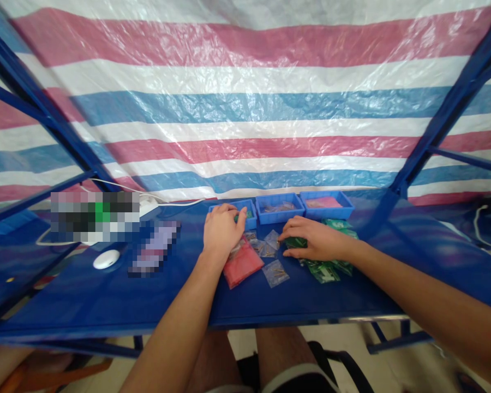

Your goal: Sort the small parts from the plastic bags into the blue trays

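Note:
My left hand (224,232) reaches over the leftmost blue bin (251,222), which holds something green. Its thumb stands apart from the fingers, and the fingertips are partly hidden. Under that wrist lies a stack of red packets (243,262). My right hand (317,240) rests over a pile of green packets (327,271), fingers bent and thumb apart, with green showing in the gap. Between the hands lie several clear bags of small metal parts, one clear bag (275,273) nearer the front edge.
Behind are a middle blue bin (280,208) with small bags and a right blue bin (327,204) with pink packets. Leftward on the blue table (180,305) lie a white round object (106,259), a blurred purple item (155,247) and white cables. Blue frame posts flank a striped sheet (245,103).

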Available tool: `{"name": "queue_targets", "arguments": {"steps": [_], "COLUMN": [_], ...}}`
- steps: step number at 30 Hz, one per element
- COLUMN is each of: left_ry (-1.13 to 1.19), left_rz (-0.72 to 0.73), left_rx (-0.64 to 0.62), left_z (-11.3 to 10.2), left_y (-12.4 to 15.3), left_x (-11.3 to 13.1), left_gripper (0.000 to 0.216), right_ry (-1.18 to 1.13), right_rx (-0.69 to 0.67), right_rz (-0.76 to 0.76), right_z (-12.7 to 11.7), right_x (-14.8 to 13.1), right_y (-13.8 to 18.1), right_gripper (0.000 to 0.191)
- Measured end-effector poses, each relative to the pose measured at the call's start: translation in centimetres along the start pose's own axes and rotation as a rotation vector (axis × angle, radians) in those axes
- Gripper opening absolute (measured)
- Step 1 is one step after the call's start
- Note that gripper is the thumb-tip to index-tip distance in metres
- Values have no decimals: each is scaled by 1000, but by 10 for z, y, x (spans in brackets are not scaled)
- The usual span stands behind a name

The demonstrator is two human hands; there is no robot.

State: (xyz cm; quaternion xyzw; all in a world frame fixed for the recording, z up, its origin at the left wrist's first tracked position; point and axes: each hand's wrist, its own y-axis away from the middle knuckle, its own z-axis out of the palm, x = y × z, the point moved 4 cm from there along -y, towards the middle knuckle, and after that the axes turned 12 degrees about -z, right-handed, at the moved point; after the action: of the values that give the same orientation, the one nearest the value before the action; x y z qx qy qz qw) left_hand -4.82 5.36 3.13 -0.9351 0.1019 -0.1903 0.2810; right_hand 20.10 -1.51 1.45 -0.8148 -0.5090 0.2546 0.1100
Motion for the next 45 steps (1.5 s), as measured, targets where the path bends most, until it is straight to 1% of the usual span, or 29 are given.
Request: {"name": "queue_targets", "arguments": {"steps": [2, 7, 11, 14, 16, 18, 19, 21, 23, 25, 27, 28, 32, 35, 37, 41, 45], "left_ry": [23, 106, 192, 287, 367, 438, 467, 503, 522, 522, 520, 523, 569, 625, 659, 716, 691], "left_rz": [8, 41, 112, 190, 268, 360, 397, 427, 425, 420, 409, 397, 292, 199, 165, 163, 193], "left_rx": [3, 33, 33, 13, -23, -101, -142, -222, -305, -379, -427, -443, -454, -431, -430, -479, -536], "left_z": [-2, -8, -12, -15, -17, -17, -16, -13, -8, -2, 3, 4, 4, 2, 1, 3, 4], "left_y": [0, 1, 2, 5, 9, 14, 17, 23, 27, 30, 31, 30, 25, 21, 20, 21, 25], "left_x": [2, 9, 16, 23, 30, 40, 44, 51, 56, 59, 61, 61, 60, 59, 58, 59, 61], "left_gripper": [45, 42, 37, 31, 24, 20, 25, 43, 55, 45, 28, 24, 22, 22, 23, 24, 22], "right_ry": [8, 61, 69, 89, 117, 134, 129, 65, -80, -258, -410, -468, -604, -681, -723, -750, -721], "right_rx": [0, -10, 27, 86, 162, 268, 332, 464, 582, 673, 726, 740, 747, 693, 662, 655, 632], "right_rz": [-10, 2, 19, 31, 48, 86, 119, 208, 296, 347, 364, 368, 383, 393, 401, 428, 439], "right_z": [0, -2, -1, -1, -5, -11, -14, -18, -18, -14, -8, -6, -2, -1, 0, 1, 3], "right_x": [0, 2, 4, 6, 6, 7, 7, 10, 14, 18, 19, 19, 19, 19, 19, 19, 17], "right_y": [0, 0, 2, 3, 4, 6, 7, 10, 12, 12, 10, 9, 6, 4, 3, 3, 3], "right_gripper": [29, 21, 16, 14, 15, 14, 14, 15, 21, 29, 32, 31, 29, 35, 39, 42, 39]}}
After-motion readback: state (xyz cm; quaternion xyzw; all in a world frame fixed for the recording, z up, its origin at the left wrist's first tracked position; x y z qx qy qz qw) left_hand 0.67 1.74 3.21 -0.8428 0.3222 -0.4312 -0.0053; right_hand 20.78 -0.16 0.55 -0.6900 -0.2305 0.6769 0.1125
